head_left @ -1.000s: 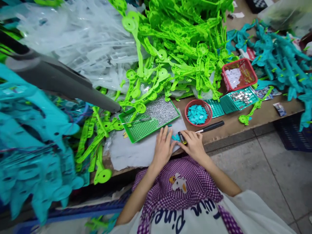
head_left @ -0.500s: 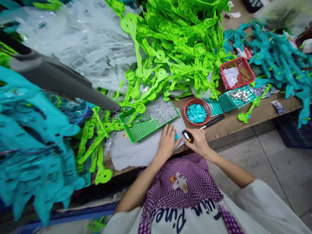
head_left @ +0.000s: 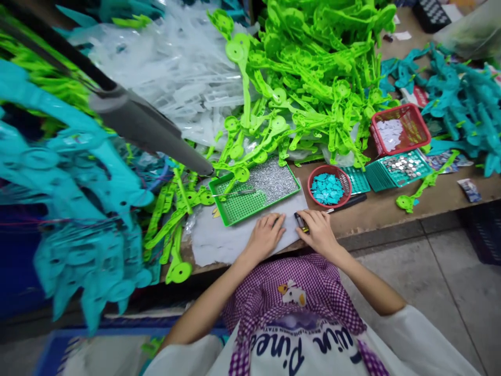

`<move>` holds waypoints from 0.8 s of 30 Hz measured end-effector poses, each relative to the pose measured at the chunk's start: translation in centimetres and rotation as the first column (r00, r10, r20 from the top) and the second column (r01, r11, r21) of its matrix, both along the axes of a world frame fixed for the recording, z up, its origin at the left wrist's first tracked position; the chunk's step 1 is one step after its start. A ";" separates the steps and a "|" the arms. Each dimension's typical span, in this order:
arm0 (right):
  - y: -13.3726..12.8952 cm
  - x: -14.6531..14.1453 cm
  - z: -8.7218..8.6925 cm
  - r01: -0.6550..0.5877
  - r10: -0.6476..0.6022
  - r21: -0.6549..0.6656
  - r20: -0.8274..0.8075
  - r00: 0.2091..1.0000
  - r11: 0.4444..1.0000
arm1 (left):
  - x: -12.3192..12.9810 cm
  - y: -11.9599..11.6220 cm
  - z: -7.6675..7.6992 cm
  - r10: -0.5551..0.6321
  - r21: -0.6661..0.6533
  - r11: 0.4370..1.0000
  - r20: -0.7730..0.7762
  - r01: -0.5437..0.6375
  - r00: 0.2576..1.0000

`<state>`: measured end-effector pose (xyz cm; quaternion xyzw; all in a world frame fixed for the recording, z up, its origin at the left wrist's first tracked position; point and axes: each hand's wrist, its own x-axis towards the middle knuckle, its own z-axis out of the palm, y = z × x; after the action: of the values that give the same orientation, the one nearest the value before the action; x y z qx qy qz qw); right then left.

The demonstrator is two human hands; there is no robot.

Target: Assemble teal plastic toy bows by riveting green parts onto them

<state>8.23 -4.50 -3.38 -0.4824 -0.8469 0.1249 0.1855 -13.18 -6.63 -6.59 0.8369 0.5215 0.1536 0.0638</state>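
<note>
My left hand is over the grey cloth, just below the green tray. Its fingers are curled together, and whatever they hold is hidden. To its right, my right hand has its fingers wrapped round a small black and yellow tool near the cloth's right edge. A small gap separates the two hands. The green tray holds many tiny silvery pieces, and a thin metal rod lies across it. Beyond my right hand, a round red basket is filled with small teal pieces.
Bright green plastic parts are heaped behind the tray, with teal parts piled left and right. A grey pole slants in from the upper left. A red rectangular basket stands beyond a teal tray of silvery discs.
The teal piece seen beside my left fingers is out of sight. My left fingers have curled in more. The black and yellow tool in my right hand has tilted. The whole view has shifted.
</note>
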 end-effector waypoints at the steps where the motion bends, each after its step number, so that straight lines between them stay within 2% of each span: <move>1: 0.0 0.1 -0.1 -0.002 0.002 0.001 0.003 1.000 1.000 | -0.6 -0.2 0.0 0.003 0.019 1.000 -0.006 -0.002 1.000; 7: 0.1 0.4 -0.7 -0.014 0.015 0.027 -0.027 1.000 1.000 | -3.8 -0.5 0.2 -0.082 0.185 0.978 -0.106 0.101 0.991; 10: 0.1 0.3 -0.7 -0.032 0.036 0.045 -0.075 0.997 0.998 | -3.9 -0.3 0.4 -0.075 0.199 0.976 -0.088 0.092 0.993; 14: 0.1 0.5 -0.4 0.003 0.015 0.116 -0.152 0.988 0.993 | -3.9 -0.5 0.8 -0.063 0.263 0.960 -0.130 0.095 0.990; 16: 0.2 0.6 -0.1 0.027 0.000 0.142 -0.187 0.982 0.989 | -4.4 -0.9 1.2 -0.040 0.314 0.946 -0.141 0.084 0.989; 19: 0.5 0.4 0.2 0.029 0.004 0.145 -0.226 0.974 0.989 | -5.4 -1.5 1.6 0.038 0.382 0.924 -0.103 0.004 0.994; 21: 0.6 -0.1 0.5 0.015 0.014 0.118 -0.238 0.971 0.993 | -5.7 -2.0 1.7 0.083 0.378 0.925 -0.073 -0.050 0.994; 24: 0.6 -0.9 1.0 0.016 0.007 0.086 -0.258 0.966 0.996 | -5.5 -2.9 1.7 0.061 0.319 0.947 -0.039 -0.045 0.997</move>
<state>7.31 -3.86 -2.35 -0.4555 -0.8191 0.1492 0.3153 -18.71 -9.51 -4.86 0.8254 0.5136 0.2170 -0.0883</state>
